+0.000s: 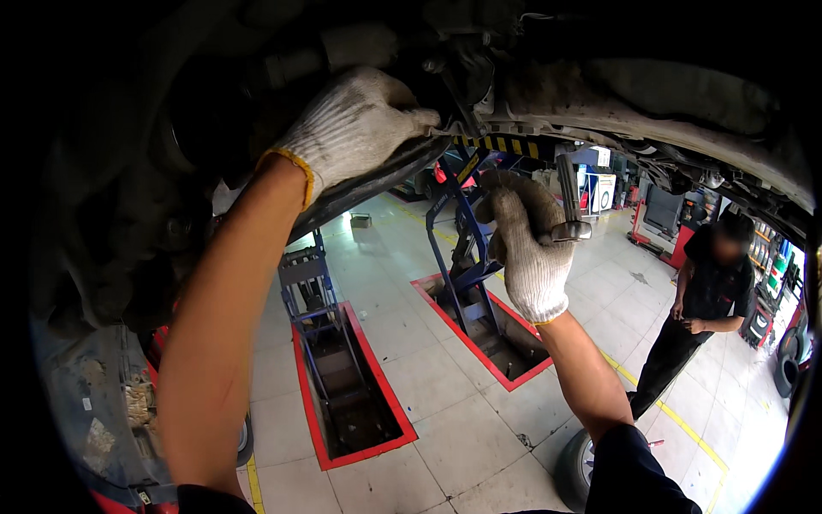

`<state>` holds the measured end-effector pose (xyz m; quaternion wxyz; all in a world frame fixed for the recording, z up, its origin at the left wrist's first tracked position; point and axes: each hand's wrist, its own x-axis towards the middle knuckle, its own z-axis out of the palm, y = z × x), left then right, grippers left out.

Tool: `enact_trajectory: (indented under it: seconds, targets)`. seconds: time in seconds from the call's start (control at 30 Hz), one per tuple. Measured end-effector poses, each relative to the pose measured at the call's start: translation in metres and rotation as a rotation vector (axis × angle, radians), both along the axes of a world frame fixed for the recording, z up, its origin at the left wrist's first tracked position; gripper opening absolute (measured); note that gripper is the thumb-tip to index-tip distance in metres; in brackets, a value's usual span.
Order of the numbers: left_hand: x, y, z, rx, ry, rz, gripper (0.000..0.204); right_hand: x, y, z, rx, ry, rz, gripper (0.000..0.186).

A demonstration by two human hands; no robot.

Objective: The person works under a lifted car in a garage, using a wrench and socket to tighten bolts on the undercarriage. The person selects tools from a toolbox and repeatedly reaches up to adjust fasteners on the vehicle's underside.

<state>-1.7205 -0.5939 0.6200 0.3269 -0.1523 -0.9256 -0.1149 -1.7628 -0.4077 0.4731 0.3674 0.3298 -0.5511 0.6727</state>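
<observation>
My left hand (360,124), in a white knit glove with a yellow cuff, reaches up under a raised car. Its fingers are closed at the edge of the underbody (548,103), beside a dark metal rod (454,90); what they pinch is hidden. Lower and to the right, my right hand (535,248), in a matching glove, is curled around a chrome ratchet wrench (567,188). The ratchet's rounded head (571,231) sits at the thumb side, its shaft pointing upward. A dark curved panel (368,188) runs below my left hand.
Blue lift frames (467,231) rise from red-edged floor pits (411,441). A person in dark clothes (711,283) stands on the right. A wheel (575,467) lies on the floor near my right arm. Equipment and a red cabinet (676,244) stand farther back.
</observation>
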Motion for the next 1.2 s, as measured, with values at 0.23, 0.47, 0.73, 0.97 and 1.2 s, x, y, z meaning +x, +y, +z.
enact_trajectory:
  seconds: [0.23,0.47,0.73,0.97,1.2]
  targets:
    - [-0.010,-0.013,-0.003,-0.075,0.044,-0.080,0.032,-0.003,-0.004,-0.005,0.044,0.022,-0.006,0.026]
    - [-0.008,-0.008,-0.005,0.001,0.019,-0.103,0.030,0.004,0.004,-0.007,0.054,-0.019,-0.039,0.030]
    - [-0.009,-0.009,-0.010,-0.056,0.190,-0.102,0.046,0.007,0.011,-0.009,0.038,-0.032,-0.015,0.030]
    - [-0.032,-0.009,-0.020,-0.498,0.538,0.157,0.039,0.009,0.010,-0.008,0.046,0.009,-0.010,0.029]
    - [-0.034,-0.016,-0.018,-0.490,0.574,-0.021,0.025,0.017,0.010,-0.009,0.069,-0.014,-0.035,0.031]
